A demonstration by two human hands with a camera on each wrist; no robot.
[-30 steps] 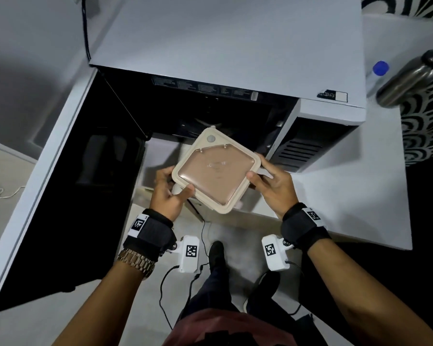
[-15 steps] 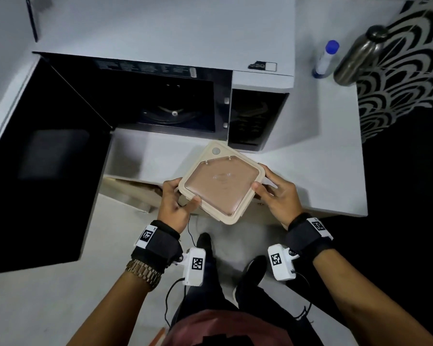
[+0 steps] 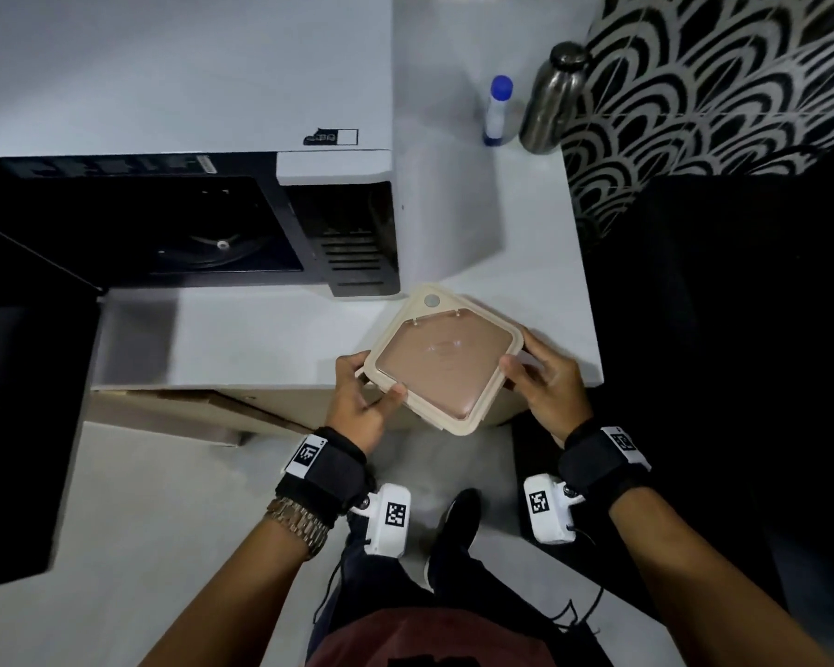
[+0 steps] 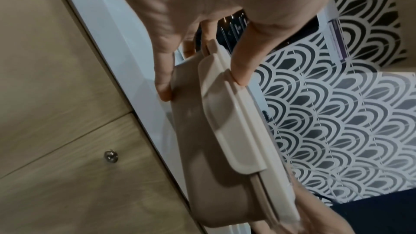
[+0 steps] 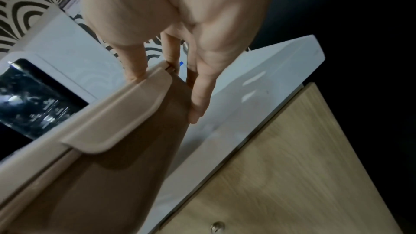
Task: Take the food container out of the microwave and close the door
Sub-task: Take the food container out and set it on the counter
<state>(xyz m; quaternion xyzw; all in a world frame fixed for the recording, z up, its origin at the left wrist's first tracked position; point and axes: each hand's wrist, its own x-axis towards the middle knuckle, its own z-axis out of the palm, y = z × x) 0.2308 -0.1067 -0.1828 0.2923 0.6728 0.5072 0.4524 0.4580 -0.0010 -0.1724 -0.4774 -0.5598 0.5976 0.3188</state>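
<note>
The square beige food container [image 3: 444, 361] with a brown lid is out of the microwave, held above the front right part of the white counter [image 3: 261, 339]. My left hand [image 3: 364, 402] grips its left corner, thumb on the lid rim and fingers [image 4: 163, 77] under the base [image 4: 202, 149]. My right hand [image 3: 545, 377] grips the right side, thumb on the rim and fingers [image 5: 200, 95] beneath the container [image 5: 112, 166]. The white microwave [image 3: 189, 89] stands at the upper left, its dark cavity [image 3: 203, 233] exposed and its door [image 3: 25, 402] swung open at the left.
A steel bottle [image 3: 552, 98] and a small blue-capped bottle [image 3: 497, 110] stand at the counter's back right, by a patterned wall [image 3: 718, 79]. Wooden cabinet fronts [image 4: 56, 113] lie under the counter edge. My feet are on the pale floor [image 3: 164, 522] below.
Both hands have carried the container out of the microwave opening and to the right, over the counter's front right part. The view has shifted right with them; the door stays open.
</note>
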